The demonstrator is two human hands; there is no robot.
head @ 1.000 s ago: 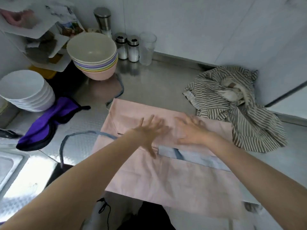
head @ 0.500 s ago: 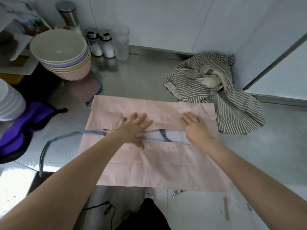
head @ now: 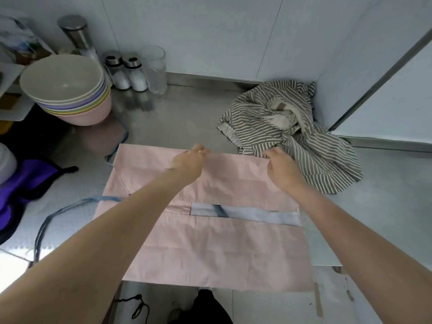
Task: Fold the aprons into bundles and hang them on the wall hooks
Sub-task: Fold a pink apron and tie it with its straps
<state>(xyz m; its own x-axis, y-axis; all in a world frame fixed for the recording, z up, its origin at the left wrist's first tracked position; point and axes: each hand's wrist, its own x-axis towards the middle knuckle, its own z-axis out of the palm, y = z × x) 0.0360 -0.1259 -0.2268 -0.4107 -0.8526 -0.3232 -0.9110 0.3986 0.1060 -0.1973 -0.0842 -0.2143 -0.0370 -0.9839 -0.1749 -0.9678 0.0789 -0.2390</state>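
Left hand [head: 187,163] and right hand [head: 281,168] both pinch pink apron [head: 210,242] far edge, 12 o'clock, fingers curled.

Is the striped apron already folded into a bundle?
No, the striped apron lies crumpled in a loose heap on the counter.

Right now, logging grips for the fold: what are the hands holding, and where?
Both the left hand and right hand pinch the pink cloth apron along its far edge.
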